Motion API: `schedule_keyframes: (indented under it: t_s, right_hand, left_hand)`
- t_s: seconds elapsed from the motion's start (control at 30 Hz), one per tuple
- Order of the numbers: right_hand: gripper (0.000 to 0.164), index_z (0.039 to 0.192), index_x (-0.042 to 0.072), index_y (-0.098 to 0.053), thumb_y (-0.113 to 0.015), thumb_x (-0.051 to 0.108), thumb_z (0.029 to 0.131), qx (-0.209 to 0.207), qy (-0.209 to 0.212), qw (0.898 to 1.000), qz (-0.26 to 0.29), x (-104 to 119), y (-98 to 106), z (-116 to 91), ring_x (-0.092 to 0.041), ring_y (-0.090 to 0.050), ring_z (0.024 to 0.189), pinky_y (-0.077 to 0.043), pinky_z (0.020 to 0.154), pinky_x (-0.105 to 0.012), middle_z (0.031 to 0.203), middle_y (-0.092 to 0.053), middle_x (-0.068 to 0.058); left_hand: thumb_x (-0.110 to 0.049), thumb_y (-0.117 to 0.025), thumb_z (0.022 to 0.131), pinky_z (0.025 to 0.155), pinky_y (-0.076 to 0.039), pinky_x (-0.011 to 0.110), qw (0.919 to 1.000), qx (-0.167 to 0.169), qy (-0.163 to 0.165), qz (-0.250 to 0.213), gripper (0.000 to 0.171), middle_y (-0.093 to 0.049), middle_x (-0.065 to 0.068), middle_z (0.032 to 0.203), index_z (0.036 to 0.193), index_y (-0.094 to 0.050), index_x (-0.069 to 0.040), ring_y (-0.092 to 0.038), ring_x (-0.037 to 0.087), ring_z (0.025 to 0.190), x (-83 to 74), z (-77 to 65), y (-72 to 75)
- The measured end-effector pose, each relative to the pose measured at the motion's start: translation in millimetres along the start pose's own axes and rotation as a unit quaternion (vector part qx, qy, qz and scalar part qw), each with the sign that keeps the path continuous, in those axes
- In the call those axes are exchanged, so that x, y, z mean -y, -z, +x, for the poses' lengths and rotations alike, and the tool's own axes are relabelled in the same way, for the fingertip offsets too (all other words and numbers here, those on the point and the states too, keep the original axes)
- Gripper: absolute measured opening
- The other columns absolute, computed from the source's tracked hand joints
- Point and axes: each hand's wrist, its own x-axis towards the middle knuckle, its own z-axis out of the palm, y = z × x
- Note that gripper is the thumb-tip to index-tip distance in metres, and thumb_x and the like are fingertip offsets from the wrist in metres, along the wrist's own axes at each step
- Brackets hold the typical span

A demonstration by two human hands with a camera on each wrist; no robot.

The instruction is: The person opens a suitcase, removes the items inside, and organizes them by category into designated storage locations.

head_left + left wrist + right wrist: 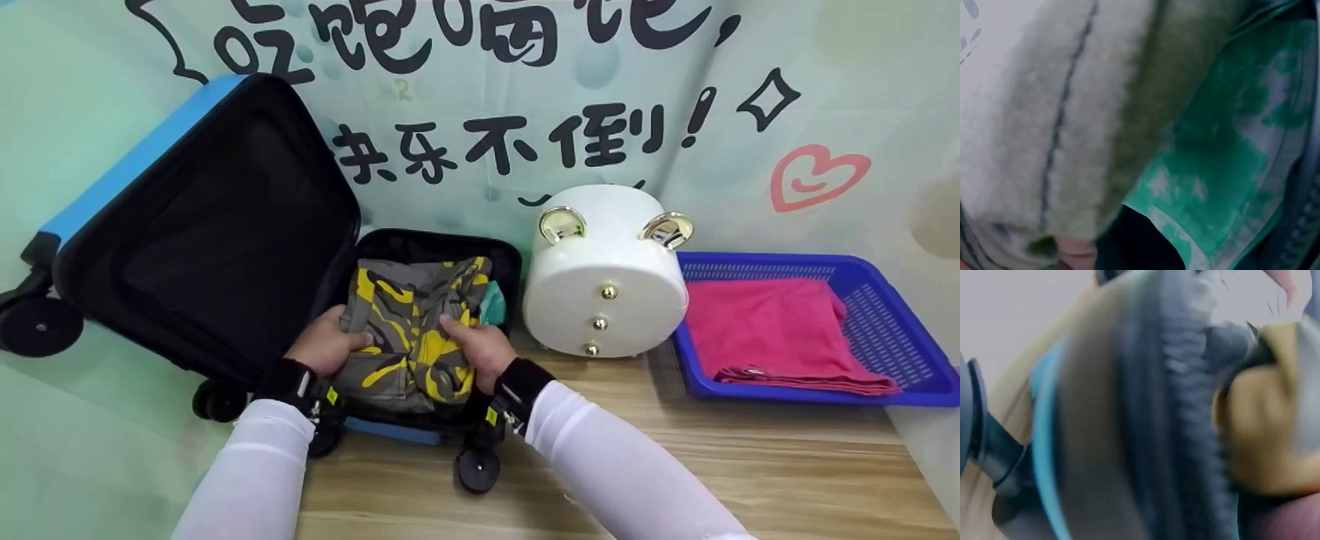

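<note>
A folded camouflage garment (409, 322) in grey and yellow lies within the black-lined base of an open suitcase (442, 238). My left hand (324, 345) grips its left side with the thumb on top. On the opposite side my right hand (484, 349) holds the edge, thumb also over the cloth; the other fingers are mostly hidden. Green patterned cloth (493, 304) peeks out at the garment's right, and the left wrist view shows more of this green cloth (1213, 169) below the garment. A blurred zipper edge (1185, 382) fills the middle of the right wrist view.
The blue-shelled suitcase lid (217, 217) leans open at the left against the wall. A white round case (607, 300) with gold rings and knobs stands right of the suitcase. Beyond it, a blue basket (900, 315) contains folded pink cloth (772, 330). Suitcase wheels (478, 469) project forward.
</note>
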Motion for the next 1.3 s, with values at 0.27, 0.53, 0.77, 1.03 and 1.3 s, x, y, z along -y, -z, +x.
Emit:
schedule_keyframes:
  t_s: [0.27,0.53,0.77,1.03,1.3]
  right_hand:
    - [0.033,0.116,-0.005,-0.060,-0.068,0.004,0.084,0.038,-0.015,0.999,-0.012,6.6,3.3,-2.5,-0.018,-0.073,0.084,-0.063,0.080,-0.031,0.099,-0.071,-0.006]
    - [0.034,0.126,0.001,-0.058,-0.061,0.003,0.091,0.071,-0.007,0.996,0.043,11.9,4.2,-15.9,-0.019,-0.073,0.097,-0.062,0.089,-0.034,0.108,-0.073,-0.006]
    - [0.022,0.115,0.004,-0.062,-0.054,0.002,0.095,0.131,0.030,0.990,0.048,18.7,6.0,-30.4,-0.016,-0.074,0.092,-0.062,0.085,-0.030,0.100,-0.076,-0.003]
    - [0.017,0.104,0.006,-0.063,-0.055,0.000,0.091,0.157,0.084,0.984,0.016,33.5,7.0,-53.0,-0.014,-0.072,0.086,-0.061,0.081,-0.028,0.093,-0.074,-0.001]
    - [0.020,0.107,0.005,-0.064,-0.053,0.002,0.090,0.203,0.127,0.970,0.040,51.1,13.9,-70.8,-0.015,-0.075,0.085,-0.063,0.082,-0.029,0.094,-0.077,-0.004]
  left_hand:
    - [-0.029,-0.062,0.104,0.128,-0.024,0.059,0.9986,-0.012,-0.013,-0.050,0.086,-0.023,0.027,0.172,0.168,-0.012,0.001,-0.025,0.046,0.158,2.7,-7.8,0.6]
    - [-0.018,-0.064,0.104,0.115,-0.039,0.041,0.9862,-0.040,-0.061,-0.148,0.069,-0.048,0.020,0.158,0.163,-0.031,-0.004,-0.050,0.034,0.141,10.8,-19.4,1.0]
    - [-0.019,-0.066,0.104,0.109,-0.040,0.027,0.9820,-0.039,-0.070,-0.171,0.071,-0.050,0.017,0.158,0.164,-0.030,-0.007,-0.051,0.028,0.140,12.4,-24.9,-1.8]
    - [-0.018,-0.068,0.103,0.104,-0.042,0.016,0.9734,-0.025,-0.098,-0.206,0.074,-0.048,0.018,0.160,0.165,-0.029,-0.005,-0.054,0.014,0.131,14.3,-29.2,-13.4]
    - [-0.006,-0.066,0.102,0.103,-0.046,0.015,0.9543,-0.035,-0.132,-0.266,0.070,-0.057,0.010,0.149,0.164,-0.032,-0.008,-0.060,-0.003,0.116,-3.9,-41.3,-28.3]
